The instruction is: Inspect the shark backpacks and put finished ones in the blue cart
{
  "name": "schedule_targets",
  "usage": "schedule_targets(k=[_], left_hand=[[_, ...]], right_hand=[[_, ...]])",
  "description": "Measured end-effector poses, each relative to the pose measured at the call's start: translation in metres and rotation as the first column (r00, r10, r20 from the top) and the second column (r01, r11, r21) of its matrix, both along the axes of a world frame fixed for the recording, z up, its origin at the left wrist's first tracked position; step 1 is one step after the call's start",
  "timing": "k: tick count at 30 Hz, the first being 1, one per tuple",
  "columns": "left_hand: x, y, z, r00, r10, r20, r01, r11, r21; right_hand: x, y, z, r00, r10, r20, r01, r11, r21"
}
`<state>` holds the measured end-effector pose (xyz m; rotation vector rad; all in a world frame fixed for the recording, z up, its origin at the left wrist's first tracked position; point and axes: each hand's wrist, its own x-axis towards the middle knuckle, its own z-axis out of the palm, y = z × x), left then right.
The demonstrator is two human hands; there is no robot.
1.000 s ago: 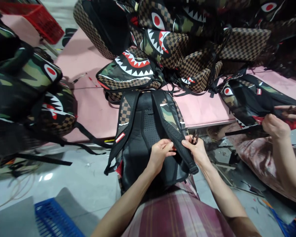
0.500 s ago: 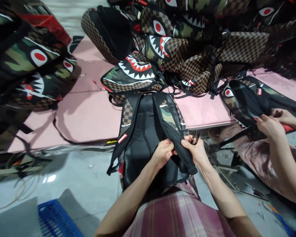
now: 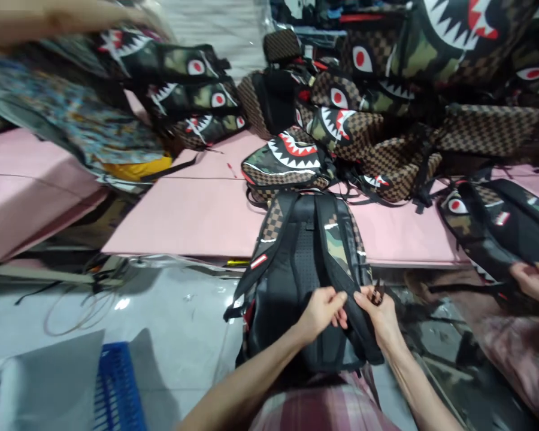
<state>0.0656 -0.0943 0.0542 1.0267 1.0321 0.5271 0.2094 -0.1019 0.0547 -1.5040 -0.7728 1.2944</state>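
Note:
A black backpack (image 3: 308, 287) with checkered and camouflage panels lies back side up, its top on the table edge and its lower part toward my lap. My left hand (image 3: 323, 314) is closed, pinching the inner edge of the right-hand shoulder strap (image 3: 344, 281). On the strap's outer edge, my right hand (image 3: 379, 308) pinches with thumb and fingers. Small dark thread snips (image 3: 378, 292) stick up from my right hand. The other shoulder strap (image 3: 265, 263), with a red-and-white label, hangs loose at the left.
Shark-face backpacks (image 3: 291, 155) are piled on the pink table (image 3: 197, 221). At left, a person's arm (image 3: 63, 21) reaches over another stack of bags (image 3: 197, 90). A co-worker's hand (image 3: 536, 281) touches a backpack (image 3: 480, 233) at right. A blue crate (image 3: 119, 389) stands on the floor.
My view has swung left. The left bag stack sits farther back, and a person in patterned clothing appears there. Both my hands still pinch the strap, slightly lower along it.

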Motion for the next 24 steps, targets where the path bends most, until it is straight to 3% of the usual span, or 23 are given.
schedule_targets(k=[1, 2, 3, 4, 5, 6, 7, 8, 9, 10, 11, 14, 16, 19, 22, 24], left_hand=[[-0.004, -0.009, -0.001, 0.986, -0.164, -0.003, 0.164, 0.986, 0.018], [-0.01, -0.015, 0.0, 0.94, -0.341, -0.021, 0.342, 0.935, 0.095], [-0.018, -0.017, 0.002, 0.884, -0.46, -0.086, 0.467, 0.857, 0.219], [-0.029, -0.015, 0.006, 0.854, -0.481, -0.201, 0.521, 0.775, 0.358], [-0.042, -0.007, 0.01, 0.862, -0.377, -0.339, 0.504, 0.708, 0.495], [-0.058, 0.006, 0.013, 0.874, -0.139, -0.466, 0.431, 0.664, 0.61], [-0.075, 0.024, 0.015, 0.815, 0.153, -0.558, 0.352, 0.634, 0.688], [-0.092, 0.043, 0.016, 0.682, 0.421, -0.598, 0.286, 0.599, 0.748], [-0.109, 0.063, 0.015, 0.537, 0.573, -0.619, 0.271, 0.578, 0.77], [-0.124, 0.084, 0.014, 0.45, 0.638, -0.625, 0.279, 0.565, 0.777], [-0.138, 0.103, 0.014, 0.423, 0.66, -0.621, 0.295, 0.548, 0.783], [-0.167, 0.155, 0.024, 0.524, 0.674, -0.52, 0.261, 0.454, 0.852], [-0.175, 0.19, 0.042, 0.587, 0.7, -0.406, 0.151, 0.397, 0.905], [-0.177, 0.239, 0.066, 0.655, 0.661, -0.366, 0.033, 0.459, 0.888], [-0.179, 0.268, 0.072, 0.671, 0.637, -0.379, -0.031, 0.536, 0.844], [-0.184, 0.274, 0.069, 0.67, 0.636, -0.383, -0.053, 0.556, 0.83]], right_hand=[[0.003, 0.001, -0.007, 0.999, -0.008, 0.053, 0.009, 1.0, -0.014], [0.007, 0.002, -0.013, 0.994, -0.003, 0.111, 0.006, 1.0, -0.025], [0.012, 0.004, -0.019, 0.986, 0.026, 0.165, -0.02, 0.999, -0.038], [0.019, 0.007, -0.024, 0.974, 0.073, 0.213, -0.063, 0.997, -0.055], [0.026, 0.011, -0.028, 0.96, 0.124, 0.253, -0.109, 0.991, -0.072], [0.033, 0.016, -0.029, 0.945, 0.155, 0.287, -0.137, 0.987, -0.082], [0.04, 0.021, -0.028, 0.936, 0.157, 0.316, -0.14, 0.987, -0.076], [0.046, 0.029, -0.025, 0.932, 0.126, 0.339, -0.117, 0.992, -0.049], [0.05, 0.038, -0.019, 0.93, 0.082, 0.357, -0.087, 0.996, -0.002], [0.051, 0.05, -0.01, 0.928, 0.05, 0.37, -0.076, 0.996, 0.055], [0.049, 0.065, 0.0, 0.926, 0.044, 0.375, -0.092, 0.99, 0.111], [0.018, 0.13, 0.036, 0.918, 0.186, 0.351, -0.279, 0.931, 0.237], [-0.019, 0.189, 0.053, 0.898, 0.33, 0.29, -0.419, 0.844, 0.336], [-0.082, 0.284, 0.057, 0.856, 0.461, 0.236, -0.516, 0.729, 0.449], [-0.13, 0.353, 0.04, 0.807, 0.574, 0.137, -0.579, 0.727, 0.369], [-0.144, 0.376, 0.026, 0.78, 0.616, 0.106, -0.612, 0.718, 0.331]])
